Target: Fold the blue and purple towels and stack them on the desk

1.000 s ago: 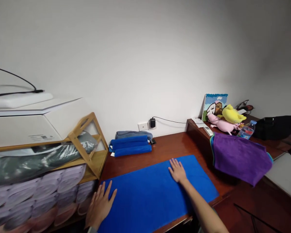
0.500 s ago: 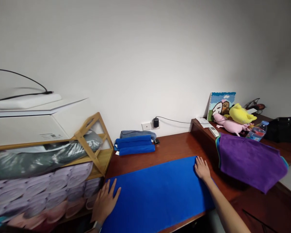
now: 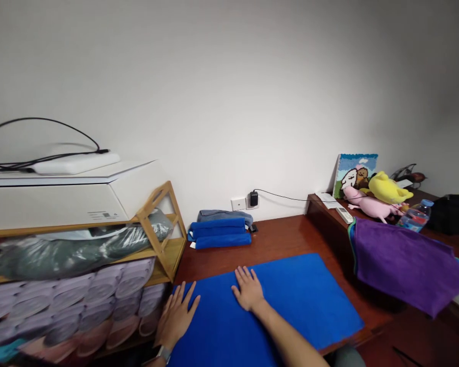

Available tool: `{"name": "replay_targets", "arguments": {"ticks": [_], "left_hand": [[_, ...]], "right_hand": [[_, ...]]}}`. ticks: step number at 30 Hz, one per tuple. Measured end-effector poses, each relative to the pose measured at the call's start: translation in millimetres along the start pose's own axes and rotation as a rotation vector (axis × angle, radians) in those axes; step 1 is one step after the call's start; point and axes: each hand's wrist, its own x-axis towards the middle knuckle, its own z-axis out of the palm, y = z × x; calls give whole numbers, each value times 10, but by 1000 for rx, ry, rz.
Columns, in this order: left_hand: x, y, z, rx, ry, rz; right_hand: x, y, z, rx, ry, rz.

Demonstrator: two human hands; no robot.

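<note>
A blue microfiber towel [image 3: 286,300] lies flat on the reddish-brown wooden worktop [image 3: 279,239], its long axis running left to right, parallel to the wall. The left hand [image 3: 176,318] rests palm down at the towel's left end, and the right hand [image 3: 248,290] rests palm down near its middle. On both, the fingers [image 3: 243,279] are spread and released, grasping nothing. Beyond the towel, 2 folded blue towels [image 3: 219,234] sit stacked against a grey-blue cloth [image 3: 225,216]. To the right, a purple towel [image 3: 405,265] droops over a raised wooden ledge [image 3: 325,224], just beside a plastic water bottle [image 3: 415,216].
</note>
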Motion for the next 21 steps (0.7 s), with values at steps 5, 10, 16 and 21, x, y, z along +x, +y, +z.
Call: {"name": "replay_targets", "arguments": {"ticks": [5, 10, 16, 21], "left_hand": [[15, -87, 76, -8, -12, -30], [33, -56, 50, -12, -13, -34], [53, -15, -32, 8, -56, -61], [40, -10, -48, 54, -44, -35]], "right_hand": [[-287, 1237, -532, -161, 50, 289], [-648, 2249, -971, -274, 51, 538], [-882, 2838, -1102, -321, 49, 600], [-925, 2968, -1108, -308, 38, 571]]}}
